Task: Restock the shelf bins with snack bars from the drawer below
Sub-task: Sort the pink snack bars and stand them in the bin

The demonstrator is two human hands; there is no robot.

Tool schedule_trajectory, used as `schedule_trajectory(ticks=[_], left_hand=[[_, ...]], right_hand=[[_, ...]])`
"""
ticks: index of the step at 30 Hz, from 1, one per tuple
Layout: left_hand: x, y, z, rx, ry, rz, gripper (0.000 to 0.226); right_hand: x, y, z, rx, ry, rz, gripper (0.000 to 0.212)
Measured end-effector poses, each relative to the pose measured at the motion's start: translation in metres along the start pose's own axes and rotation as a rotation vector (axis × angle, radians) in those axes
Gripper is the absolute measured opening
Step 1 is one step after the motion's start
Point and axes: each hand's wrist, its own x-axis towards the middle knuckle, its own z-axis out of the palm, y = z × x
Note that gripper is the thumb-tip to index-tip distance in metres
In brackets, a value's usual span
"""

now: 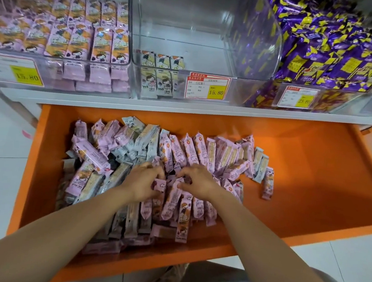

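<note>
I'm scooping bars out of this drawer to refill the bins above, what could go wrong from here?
1. Pink bars and grey bars lie jumbled in the drawer. The nearly empty middle bin holds white bars, so pink ones could land in the wrong bin.
2. The left hand and right hand each pinch pink bars from the pile, and some may slip on the way up.
</note>
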Motion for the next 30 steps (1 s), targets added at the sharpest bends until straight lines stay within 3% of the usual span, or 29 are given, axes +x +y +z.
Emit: schedule_trajectory(ticks=[5,8,11,15,17,19,23,27,28,30], left_hand=[[-0.008,0.0,-0.012,-0.312,0.099,-0.059,0.045],[-0.015,0.001,-0.028,-0.692,0.139,-0.217,0.038],[-0.022,-0.007,-0.041,-1.059,0.127,-0.256,0.032],[-0.036,-0.008,-0.058,-1.286,0.075,-0.234,0.039],[-0.044,-0.004,-0.063,-1.31,0.044,-0.233,0.03],[-0.052,0.001,-0.065,-1.281,0.018,-0.25,0.039],[-0.069,0.003,-0.07,-1.253,0.001,-0.276,0.075],[-0.091,-0.008,-0.079,-1.211,-0.036,-0.252,0.045],[-0.094,-0.014,-0.08,-1.202,-0.032,-0.218,0.045],[-0.107,-0.022,-0.084,-1.218,0.006,-0.159,0.067]], right_hand=[[-0.007,0.007,-0.003,0.406,0.029,-0.047,0.022],[-0.013,0.008,-0.012,0.725,0.049,-0.102,0.022],[-0.016,-0.003,-0.021,0.862,0.06,-0.135,0.024],[-0.017,-0.028,-0.025,1.101,0.039,-0.181,0.027],[-0.019,-0.043,-0.025,1.252,0.053,-0.173,0.027],[-0.02,-0.058,-0.022,1.357,0.05,-0.17,0.022],[-0.022,-0.087,-0.013,1.239,0.098,-0.162,0.022],[-0.024,-0.106,-0.011,1.097,0.109,-0.129,0.039],[-0.025,-0.111,-0.012,1.071,0.107,-0.124,0.043],[-0.027,-0.122,-0.015,1.015,0.097,-0.126,0.046]])
